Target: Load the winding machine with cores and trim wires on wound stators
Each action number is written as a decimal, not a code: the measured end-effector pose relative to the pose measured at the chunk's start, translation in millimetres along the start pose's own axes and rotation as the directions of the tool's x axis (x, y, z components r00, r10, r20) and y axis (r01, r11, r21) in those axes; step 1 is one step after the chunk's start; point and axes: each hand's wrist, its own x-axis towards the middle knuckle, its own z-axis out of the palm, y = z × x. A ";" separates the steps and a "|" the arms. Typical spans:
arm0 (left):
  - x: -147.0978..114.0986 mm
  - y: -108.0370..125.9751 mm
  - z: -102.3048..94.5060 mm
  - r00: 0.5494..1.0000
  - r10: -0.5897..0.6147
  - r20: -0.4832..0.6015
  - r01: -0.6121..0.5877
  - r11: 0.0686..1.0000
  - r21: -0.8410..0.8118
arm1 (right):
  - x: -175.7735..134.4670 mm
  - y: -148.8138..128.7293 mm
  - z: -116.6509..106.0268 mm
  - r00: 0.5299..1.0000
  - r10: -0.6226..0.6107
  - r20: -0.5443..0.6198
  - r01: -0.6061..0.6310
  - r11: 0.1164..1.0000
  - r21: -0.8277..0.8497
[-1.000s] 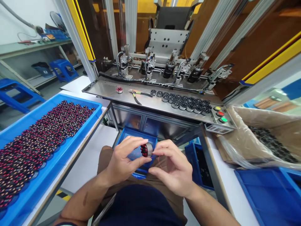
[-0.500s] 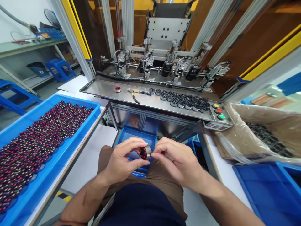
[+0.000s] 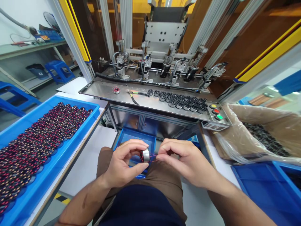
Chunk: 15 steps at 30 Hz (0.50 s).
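Note:
Between the thumb and fingers of my left hand (image 3: 124,163) is a motor stator (image 3: 146,155), its silver side turned to the right and its dark, red-wound face to the left. Thin reddish wire (image 3: 154,157) runs from the stator to my right hand (image 3: 177,158), whose thumb and forefinger pinch its end. Both hands are over my lap. Beyond them, on the metal ledge, lie a similar wound stator (image 3: 116,90) and wire cutters (image 3: 134,96) with dark and yellow-green handles.
Several black stator cores (image 3: 181,101) crowd the ledge near a button box (image 3: 217,116). A blue tray (image 3: 97,108) of wound stators stands left. At right are a plastic-lined carton (image 3: 265,110) and blue bins (image 3: 254,185). Winding machinery (image 3: 164,70) fills the back; a blue crate (image 3: 124,135) sits below.
My right hand has drawn away to the right from the stator, and wire now shows stretched between them. The stator has turned slightly in my left hand. The view has shifted a little.

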 end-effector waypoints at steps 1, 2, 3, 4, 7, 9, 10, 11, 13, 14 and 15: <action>0.2 1.2 -1.2 1.000 0.015 0.005 -0.015 0.999 0.049 | -0.2 2.7 -3.0 0.999 0.024 0.025 -0.024 0.999 0.034; 0.4 2.6 -2.2 0.999 0.034 0.011 -0.035 0.994 0.105 | 0.0 5.7 -6.0 0.998 0.043 0.055 -0.047 0.996 0.077; 0.5 4.0 -3.0 0.998 0.056 0.020 -0.058 0.984 0.167 | 0.5 8.9 -8.9 0.995 0.057 0.087 -0.067 0.990 0.125; 0.7 5.6 -3.7 0.997 0.076 0.031 -0.081 0.970 0.227 | 1.2 12.1 -11.7 0.990 0.070 0.120 -0.089 0.982 0.168; 1.3 10.1 -4.6 0.989 0.136 0.065 -0.150 0.920 0.361 | 1.9 18.1 -18.7 0.974 0.107 0.197 -0.141 0.976 0.166; 1.8 12.5 -4.6 0.981 0.178 0.078 -0.194 0.885 0.422 | 0.3 16.6 -20.2 0.990 0.094 0.103 -0.100 0.994 0.054; 2.1 13.3 -4.5 0.976 0.204 0.082 -0.218 0.864 0.453 | -1.1 14.1 -19.2 0.998 0.054 0.012 -0.054 0.998 -0.014; 2.4 13.9 -4.3 0.969 0.229 0.087 -0.242 0.840 0.486 | -2.6 10.7 -16.9 0.997 -0.010 -0.076 0.004 0.997 -0.077; 3.0 14.5 -4.1 0.959 0.267 0.096 -0.275 0.791 0.546 | -4.5 3.2 -8.3 0.979 -0.144 -0.143 0.120 0.979 -0.163; 3.2 14.5 -4.0 0.956 0.278 0.100 -0.284 0.773 0.567 | -4.5 0.1 -2.6 0.975 -0.188 -0.115 0.165 0.968 -0.188; 3.2 14.3 -4.2 0.953 0.284 0.103 -0.289 0.760 0.581 | -3.7 -2.2 3.3 0.973 -0.218 -0.076 0.198 0.958 -0.206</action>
